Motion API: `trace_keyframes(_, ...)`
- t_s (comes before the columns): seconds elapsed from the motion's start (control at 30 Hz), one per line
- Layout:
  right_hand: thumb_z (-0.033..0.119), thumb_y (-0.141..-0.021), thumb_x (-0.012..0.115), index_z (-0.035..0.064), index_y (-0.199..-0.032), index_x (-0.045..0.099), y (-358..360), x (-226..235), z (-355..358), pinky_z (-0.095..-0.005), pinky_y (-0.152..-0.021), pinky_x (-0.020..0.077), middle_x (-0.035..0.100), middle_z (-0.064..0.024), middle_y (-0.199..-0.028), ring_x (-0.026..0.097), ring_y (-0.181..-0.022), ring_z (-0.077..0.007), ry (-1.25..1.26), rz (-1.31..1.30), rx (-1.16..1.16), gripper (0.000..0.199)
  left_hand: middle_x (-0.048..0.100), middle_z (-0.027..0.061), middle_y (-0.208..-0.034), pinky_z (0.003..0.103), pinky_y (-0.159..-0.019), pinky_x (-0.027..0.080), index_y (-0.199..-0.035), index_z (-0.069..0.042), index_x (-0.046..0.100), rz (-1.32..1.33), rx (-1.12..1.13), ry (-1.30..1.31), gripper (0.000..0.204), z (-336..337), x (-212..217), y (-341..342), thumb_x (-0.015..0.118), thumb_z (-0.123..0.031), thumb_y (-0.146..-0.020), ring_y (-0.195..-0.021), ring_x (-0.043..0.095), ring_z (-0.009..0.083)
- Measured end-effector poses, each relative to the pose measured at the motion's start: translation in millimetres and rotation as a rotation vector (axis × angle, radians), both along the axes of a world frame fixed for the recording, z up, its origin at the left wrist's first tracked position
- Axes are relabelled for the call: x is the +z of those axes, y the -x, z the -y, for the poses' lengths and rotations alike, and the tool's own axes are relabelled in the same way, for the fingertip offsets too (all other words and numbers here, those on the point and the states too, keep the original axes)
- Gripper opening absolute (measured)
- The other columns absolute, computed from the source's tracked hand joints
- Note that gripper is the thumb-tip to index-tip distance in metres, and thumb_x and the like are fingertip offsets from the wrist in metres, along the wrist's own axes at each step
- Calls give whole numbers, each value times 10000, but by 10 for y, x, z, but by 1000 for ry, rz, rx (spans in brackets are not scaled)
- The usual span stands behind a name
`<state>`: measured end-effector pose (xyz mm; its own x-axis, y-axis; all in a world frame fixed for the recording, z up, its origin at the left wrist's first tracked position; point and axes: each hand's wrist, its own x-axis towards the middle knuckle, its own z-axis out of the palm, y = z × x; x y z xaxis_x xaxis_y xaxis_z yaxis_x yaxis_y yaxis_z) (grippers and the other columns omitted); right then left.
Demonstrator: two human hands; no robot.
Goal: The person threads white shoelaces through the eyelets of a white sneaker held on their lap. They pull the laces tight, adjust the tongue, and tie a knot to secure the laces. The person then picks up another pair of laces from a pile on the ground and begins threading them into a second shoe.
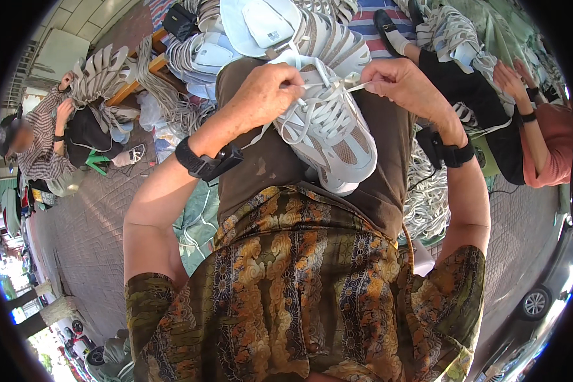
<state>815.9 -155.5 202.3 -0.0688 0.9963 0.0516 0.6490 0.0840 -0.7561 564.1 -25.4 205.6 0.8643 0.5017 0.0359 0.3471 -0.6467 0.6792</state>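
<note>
A grey and beige sneaker (334,137) rests on my lap across the brown trousers, its toe pointing toward me. White laces (328,114) are threaded through its upper part. My left hand (265,91) is closed in a pinch on a lace at the shoe's left side, near the ankle opening. On the other side, my right hand (401,88) pinches a lace end drawn out to the right of the shoe. Between the two hands the laces cross over the tongue. Each of my wrists wears a black strapped device.
Stacked shoe uppers (204,57) lie ahead on a striped cloth. A heap of white laces (426,197) is by my right leg. One person (41,149) sits at the left with uppers; another (544,134) sits at the right. A car (535,305) stands far right.
</note>
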Motion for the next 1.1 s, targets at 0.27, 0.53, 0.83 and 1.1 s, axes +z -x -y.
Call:
trace_keyframes(0.27,160,-931,546,17,-1003,658,4,-288,46,-230,-602,445,621,-23,-719,517,-601,-85,-286,24,-259,196,609,95,-823,309,-661,436,-830,36,590,185,-72,-210,156,58,52,131,617,-117,-848,-715,549,201)
trace_keyframes(0.53,282,-991,483,15,-984,664,226,-328,-175,-225,-605,457,590,-8,-734,515,-635,-69,-348,-575,-354,323,544,3,-630,246,-557,406,-818,-18,587,36,93,213,138,155,47,467,566,-122,-906,-574,505,77)
trace_keyframes(0.83,187,-982,503,11,-998,655,648,-345,-88,-204,-572,402,508,21,-642,446,-607,-37,-327,-600,-266,233,523,-8,-636,208,-536,361,-814,-31,590,-3,227,455,174,-117,-34,1499,588,-179,-905,-560,481,61)
trace_keyframes(1.1,50,-811,584,35,-976,615,718,-460,-168,-409,-642,508,633,-184,-900,602,-769,-410,-551,87,-250,168,590,4,-757,239,-656,446,-894,-14,603,31,308,362,105,-247,-94,2131,582,-116,-900,-687,567,95)
